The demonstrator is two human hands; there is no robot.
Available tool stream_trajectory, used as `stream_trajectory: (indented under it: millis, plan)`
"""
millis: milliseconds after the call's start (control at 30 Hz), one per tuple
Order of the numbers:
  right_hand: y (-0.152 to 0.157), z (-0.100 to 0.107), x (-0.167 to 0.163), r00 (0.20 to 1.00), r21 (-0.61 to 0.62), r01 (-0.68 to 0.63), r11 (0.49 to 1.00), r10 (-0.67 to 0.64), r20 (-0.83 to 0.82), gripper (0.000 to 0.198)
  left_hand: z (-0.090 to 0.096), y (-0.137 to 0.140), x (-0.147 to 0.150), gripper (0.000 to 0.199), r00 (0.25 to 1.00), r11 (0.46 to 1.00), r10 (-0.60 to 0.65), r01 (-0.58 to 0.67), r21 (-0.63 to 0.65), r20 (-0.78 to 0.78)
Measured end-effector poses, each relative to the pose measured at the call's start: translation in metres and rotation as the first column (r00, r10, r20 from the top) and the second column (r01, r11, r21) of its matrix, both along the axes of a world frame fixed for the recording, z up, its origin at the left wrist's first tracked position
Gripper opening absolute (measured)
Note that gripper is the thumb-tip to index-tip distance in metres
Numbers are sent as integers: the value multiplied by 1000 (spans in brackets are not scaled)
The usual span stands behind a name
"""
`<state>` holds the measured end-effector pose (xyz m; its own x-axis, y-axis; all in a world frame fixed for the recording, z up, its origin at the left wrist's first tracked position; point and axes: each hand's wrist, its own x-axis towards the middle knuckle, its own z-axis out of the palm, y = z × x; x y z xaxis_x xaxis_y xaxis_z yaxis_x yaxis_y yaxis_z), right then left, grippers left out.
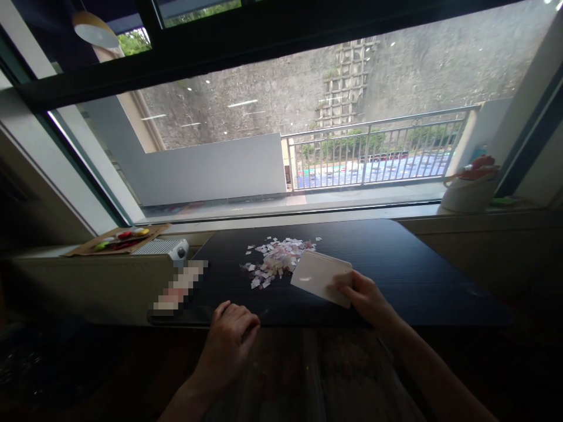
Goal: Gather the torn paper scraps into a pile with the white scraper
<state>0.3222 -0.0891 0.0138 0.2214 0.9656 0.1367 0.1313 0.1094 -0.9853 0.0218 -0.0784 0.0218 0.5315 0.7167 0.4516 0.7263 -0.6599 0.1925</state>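
Note:
My right hand (364, 294) grips a white rectangular card (322, 276) with rounded corners by its right end. A second edge shows along the card's top, so there may be more than one layer. It is tilted over the dark tabletop, its left end beside a loose pile of small cut paper pieces (277, 258). My left hand (234, 328) rests at the table's front edge with its fingers curled and together. Nothing shows in it, and it is apart from the card and the paper pieces.
The dark table (373, 240) stands against a window sill. A blurred patch (180, 288) covers something at its left edge. Further left are a white heater (165, 251) and a brown board (97, 245) with colourful items. A white container (468, 190) sits on the sill at right.

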Motion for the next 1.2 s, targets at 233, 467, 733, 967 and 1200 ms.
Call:
stream_trajectory:
  millis: [233, 467, 733, 967, 1200]
  plan:
    - [2, -3, 1, 1000, 15, 12, 1000, -12, 13, 30, 10, -12, 1, 13, 1000, 996, 20, -21, -89, -18]
    - [0, -1, 2, 1000, 19, 9, 1000, -8, -14, 31, 5, -12, -1, 31, 998, 998, -58, 57, -15, -35]
    - [-3, 5, -2, 996, -13, 19, 1000, -20, -90, 36, 7, -13, 1, 13, 998, 999, -37, 39, -32, 50]
    - [12, -6, 14, 917, 74, 374, 924, -357, -178, 42, 1, 32, -4, 19, 975, 984, 44, -80, 159, 219]
    - [23, -1, 23, 959, 126, 235, 964, -251, 131, 27, -22, 85, -14, 25, 910, 923, 227, -315, 223, 346]
